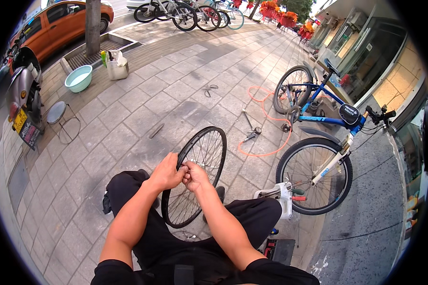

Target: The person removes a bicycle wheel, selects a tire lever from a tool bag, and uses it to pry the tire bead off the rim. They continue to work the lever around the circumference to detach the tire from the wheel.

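Note:
A bicycle wheel (221, 142) with a black rim and thin spokes stands upright between my knees, leaning slightly. My left hand (165, 172) is closed on the left side of its rim. Right beside it, my right hand (195, 176) is closed in a pinch at the inner side of the rim, its fingertips close to my left thumb. Whatever lies between the right fingertips is too small to make out. Both hands partly cover the rim there.
A blue bicycle (318, 118) stands at the right. An orange hose (266, 156) with an inflator gauge (257, 130) lies on the paving. A white tool holder (285, 199) stands by my right knee. At the left are a stool (57, 112), a basin (79, 80) and a parked scooter (26, 90).

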Action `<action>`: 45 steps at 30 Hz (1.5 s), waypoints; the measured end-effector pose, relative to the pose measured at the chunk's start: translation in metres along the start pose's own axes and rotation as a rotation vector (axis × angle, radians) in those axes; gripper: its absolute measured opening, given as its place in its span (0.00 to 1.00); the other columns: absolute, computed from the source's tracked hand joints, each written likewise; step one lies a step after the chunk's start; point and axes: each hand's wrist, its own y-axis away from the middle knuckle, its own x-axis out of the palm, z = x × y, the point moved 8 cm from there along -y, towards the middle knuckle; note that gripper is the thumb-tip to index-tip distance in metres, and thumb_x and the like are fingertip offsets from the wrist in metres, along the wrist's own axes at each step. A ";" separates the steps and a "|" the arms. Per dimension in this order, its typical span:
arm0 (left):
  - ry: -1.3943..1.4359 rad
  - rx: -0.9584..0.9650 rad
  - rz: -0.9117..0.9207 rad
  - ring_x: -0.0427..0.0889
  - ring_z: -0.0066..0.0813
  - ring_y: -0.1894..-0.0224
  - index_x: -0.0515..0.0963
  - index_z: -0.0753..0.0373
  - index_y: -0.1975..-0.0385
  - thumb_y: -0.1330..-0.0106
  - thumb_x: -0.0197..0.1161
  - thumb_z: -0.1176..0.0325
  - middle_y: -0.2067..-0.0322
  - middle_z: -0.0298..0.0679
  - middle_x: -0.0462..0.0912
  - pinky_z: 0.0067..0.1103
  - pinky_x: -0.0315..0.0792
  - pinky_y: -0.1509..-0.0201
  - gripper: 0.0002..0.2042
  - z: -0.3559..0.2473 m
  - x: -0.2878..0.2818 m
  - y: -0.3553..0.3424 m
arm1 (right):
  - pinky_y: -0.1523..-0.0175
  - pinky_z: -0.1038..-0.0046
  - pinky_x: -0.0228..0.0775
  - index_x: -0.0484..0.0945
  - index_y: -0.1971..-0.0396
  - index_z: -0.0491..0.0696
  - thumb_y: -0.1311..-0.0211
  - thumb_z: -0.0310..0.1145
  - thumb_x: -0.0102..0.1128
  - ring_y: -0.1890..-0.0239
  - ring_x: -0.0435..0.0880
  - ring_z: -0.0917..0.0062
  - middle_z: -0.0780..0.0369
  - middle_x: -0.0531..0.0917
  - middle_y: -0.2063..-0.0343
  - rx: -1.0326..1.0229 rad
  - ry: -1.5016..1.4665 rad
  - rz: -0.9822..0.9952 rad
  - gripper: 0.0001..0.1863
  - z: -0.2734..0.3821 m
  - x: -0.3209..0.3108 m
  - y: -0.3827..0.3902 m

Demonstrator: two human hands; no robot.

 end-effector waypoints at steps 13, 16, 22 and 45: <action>-0.050 -0.134 -0.057 0.83 0.68 0.61 0.73 0.71 0.56 0.33 0.61 0.64 0.67 0.63 0.84 0.51 0.75 0.56 0.15 0.011 0.001 -0.001 | 0.65 0.71 0.77 0.72 0.33 0.40 0.24 0.36 0.54 0.72 0.85 0.71 0.60 0.86 0.65 -0.675 0.910 0.121 0.25 0.012 0.009 0.035; -0.041 -0.153 -0.048 0.82 0.69 0.60 0.72 0.71 0.55 0.32 0.62 0.62 0.67 0.64 0.84 0.51 0.75 0.56 0.17 0.012 -0.001 -0.002 | 0.52 0.65 0.78 0.78 0.39 0.44 0.26 0.33 0.56 0.59 0.86 0.57 0.55 0.86 0.63 -1.168 1.241 0.078 0.20 0.029 0.022 0.049; -0.037 -0.132 -0.025 0.82 0.70 0.57 0.70 0.74 0.48 0.28 0.63 0.59 0.63 0.66 0.84 0.50 0.76 0.52 0.22 0.000 -0.013 0.005 | 0.63 0.71 0.76 0.82 0.50 0.43 0.22 0.38 0.56 0.69 0.84 0.68 0.58 0.85 0.65 -0.791 1.054 0.176 0.14 0.028 0.006 0.007; 0.193 -0.238 0.187 0.79 0.29 0.63 0.61 0.74 0.30 0.34 0.65 0.74 0.61 0.42 0.77 0.27 0.75 0.61 0.32 0.067 0.000 0.010 | 0.76 0.76 0.69 0.88 0.55 0.40 0.29 0.40 0.63 0.83 0.77 0.83 0.65 0.82 0.80 -0.609 0.548 -0.128 0.17 0.027 0.012 0.012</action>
